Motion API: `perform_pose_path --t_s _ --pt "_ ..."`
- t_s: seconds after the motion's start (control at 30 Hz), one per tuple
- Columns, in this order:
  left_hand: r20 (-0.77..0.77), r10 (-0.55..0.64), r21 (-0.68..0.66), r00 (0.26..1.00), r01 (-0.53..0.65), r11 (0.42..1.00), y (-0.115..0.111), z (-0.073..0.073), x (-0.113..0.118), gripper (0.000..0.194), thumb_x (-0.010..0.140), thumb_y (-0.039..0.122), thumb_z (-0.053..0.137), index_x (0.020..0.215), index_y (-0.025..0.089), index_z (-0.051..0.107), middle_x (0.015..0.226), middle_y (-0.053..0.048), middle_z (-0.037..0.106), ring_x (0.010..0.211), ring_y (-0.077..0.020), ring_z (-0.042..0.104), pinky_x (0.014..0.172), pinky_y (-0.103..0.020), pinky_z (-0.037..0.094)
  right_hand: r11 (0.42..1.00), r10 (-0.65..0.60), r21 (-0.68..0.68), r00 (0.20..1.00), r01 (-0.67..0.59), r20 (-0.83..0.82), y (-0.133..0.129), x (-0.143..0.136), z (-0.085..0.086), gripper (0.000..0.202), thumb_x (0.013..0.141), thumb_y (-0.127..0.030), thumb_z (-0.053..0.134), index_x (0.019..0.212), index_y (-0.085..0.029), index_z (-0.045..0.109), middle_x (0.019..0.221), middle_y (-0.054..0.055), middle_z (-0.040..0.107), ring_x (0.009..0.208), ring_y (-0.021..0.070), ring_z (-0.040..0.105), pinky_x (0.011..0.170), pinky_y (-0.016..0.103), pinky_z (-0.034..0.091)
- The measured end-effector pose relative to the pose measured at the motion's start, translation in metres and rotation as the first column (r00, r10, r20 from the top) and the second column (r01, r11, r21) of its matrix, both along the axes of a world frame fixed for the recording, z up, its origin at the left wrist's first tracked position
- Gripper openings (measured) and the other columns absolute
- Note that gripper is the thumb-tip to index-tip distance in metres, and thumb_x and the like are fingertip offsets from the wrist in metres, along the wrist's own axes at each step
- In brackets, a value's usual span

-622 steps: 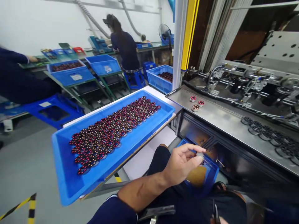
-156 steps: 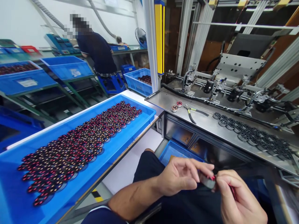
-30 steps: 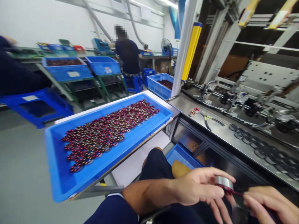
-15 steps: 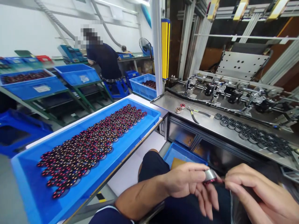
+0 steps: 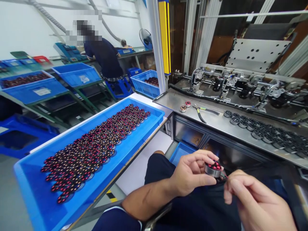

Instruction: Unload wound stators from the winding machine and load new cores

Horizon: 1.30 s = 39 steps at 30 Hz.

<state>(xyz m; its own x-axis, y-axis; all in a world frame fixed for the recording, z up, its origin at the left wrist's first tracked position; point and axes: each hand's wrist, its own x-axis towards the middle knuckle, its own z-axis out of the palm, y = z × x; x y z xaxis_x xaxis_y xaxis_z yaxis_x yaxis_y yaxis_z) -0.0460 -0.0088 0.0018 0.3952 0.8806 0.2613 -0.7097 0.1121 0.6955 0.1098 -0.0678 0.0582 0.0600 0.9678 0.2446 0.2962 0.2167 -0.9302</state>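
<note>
My left hand (image 5: 190,173) grips a round motor stator (image 5: 213,169) by its silver rim, thumb below and fingers above. The stator's red coils face up and toward me. Close to its right side, my right hand (image 5: 252,195) is closed in a pinch. A thin reddish wire (image 5: 225,176) seems to run from the stator to those pinched fingertips, but its end is hidden by the fingers. Both hands are above my lap. To the left, a shallow blue tray (image 5: 96,195) holds many similar stators (image 5: 96,141) with red and copper-coloured coils.
On the metal bench (image 5: 173,99) lie wire cutters (image 5: 201,113), two loose stators (image 5: 185,106) and rows of black rings (image 5: 260,128). A machine fixture (image 5: 240,83) stands behind them. A co-worker (image 5: 103,57) sits at the back left near blue bins (image 5: 77,75).
My left hand has turned the stator so its red coil face now shows upward, and lifted it slightly. My right hand remains pinched beside it. The camera view has shifted a little.
</note>
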Motion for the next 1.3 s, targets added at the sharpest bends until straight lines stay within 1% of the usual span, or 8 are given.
perform_pose_path --t_s 0.17,0.33,0.53,0.63,0.73,0.83,1.0,1.3 --pt "0.062 -0.1 -0.115 0.993 0.107 0.988 0.006 -0.005 0.005 0.038 0.063 0.01 0.09 0.095 0.016 0.071 0.111 -0.006 0.073 0.096 -0.0185 0.076 0.089 -0.03 0.059 0.92 0.076 -0.271 0.807 -0.284 -0.585 0.0 -0.016 -0.026 0.036 0.091 -0.044 0.064 0.066 -0.017 0.065 0.06 0.005 0.062 0.055 0.0124 0.057 0.051 0.022 0.051" --pt "0.061 -0.096 -0.129 0.994 0.103 0.986 0.008 -0.007 0.005 0.04 0.06 0.011 0.092 0.094 0.016 0.071 0.11 -0.006 0.074 0.098 -0.0181 0.075 0.085 -0.027 0.06 0.885 0.036 -0.303 0.699 -0.355 -0.714 0.003 -0.021 -0.037 0.028 0.09 -0.04 0.067 0.075 -0.016 0.072 0.065 0.005 0.062 0.059 0.0116 0.057 0.054 0.021 0.051" --pt "-0.086 -0.199 -0.073 0.976 0.193 0.978 0.011 -0.017 0.004 0.043 0.059 0.021 0.093 0.095 0.015 0.071 0.12 -0.015 0.071 0.083 -0.0204 0.074 0.046 -0.016 0.051 0.867 0.163 -0.148 0.55 -0.476 -0.819 0.007 -0.018 -0.043 0.042 0.094 -0.057 0.052 0.1 -0.025 0.079 0.086 0.009 0.072 0.073 0.0197 0.069 0.064 0.033 0.06" --pt "-0.18 -0.183 0.075 0.967 0.199 0.977 0.014 -0.017 -0.001 0.06 0.056 0.03 0.096 0.109 0.018 0.071 0.131 -0.017 0.066 0.105 -0.0282 0.072 0.063 -0.024 0.059 0.883 0.202 -0.119 0.598 -0.454 -0.776 0.01 -0.016 -0.048 0.033 0.094 -0.052 0.056 0.102 -0.029 0.077 0.084 0.007 0.072 0.072 0.0198 0.068 0.067 0.036 0.061" --pt "-0.357 0.146 0.259 0.923 -0.053 0.964 0.016 -0.006 -0.009 0.091 0.045 0.034 0.1 0.128 0.021 0.065 0.138 -0.016 0.061 0.127 -0.0308 0.059 0.099 -0.036 0.053 0.973 0.152 -0.059 0.809 -0.224 -0.568 0.011 -0.008 -0.053 0.028 0.088 -0.046 0.068 0.108 -0.027 0.075 0.093 0.008 0.072 0.081 0.0206 0.07 0.07 0.033 0.061" --pt "-0.545 0.307 0.411 0.78 -0.07 0.909 0.013 0.009 -0.015 0.071 0.053 0.04 0.096 0.115 0.016 0.073 0.116 -0.014 0.072 0.109 -0.0258 0.066 0.098 -0.035 0.05 0.975 -0.005 0.217 0.984 0.045 -0.18 0.012 0.002 -0.056 0.03 0.079 -0.025 0.08 0.108 -0.026 0.073 0.101 0.007 0.069 0.092 0.0192 0.069 0.075 0.026 0.059" --pt "-0.607 0.259 0.417 0.752 0.025 0.908 0.005 0.016 -0.012 0.055 0.068 0.043 0.088 0.112 0.013 0.074 0.104 -0.013 0.076 0.094 -0.022 0.072 0.089 -0.03 0.054 0.9 -0.052 0.434 0.985 -0.025 0.164 0.009 0.011 -0.058 0.039 0.083 -0.012 0.072 0.12 -0.021 0.064 0.107 0.008 0.063 0.099 0.0178 0.063 0.082 0.027 0.055" --pt "-0.529 0.471 0.625 0.706 -0.051 0.779 0.006 0.008 -0.012 0.045 0.076 0.033 0.083 0.116 0.016 0.073 0.105 -0.013 0.078 0.098 -0.0247 0.072 0.095 -0.038 0.052 0.907 0.0 0.416 0.985 -0.072 0.171 0.0 0.018 -0.053 0.031 0.081 -0.003 0.07 0.106 -0.021 0.065 0.094 0.005 0.061 0.089 0.0175 0.062 0.075 0.029 0.053"
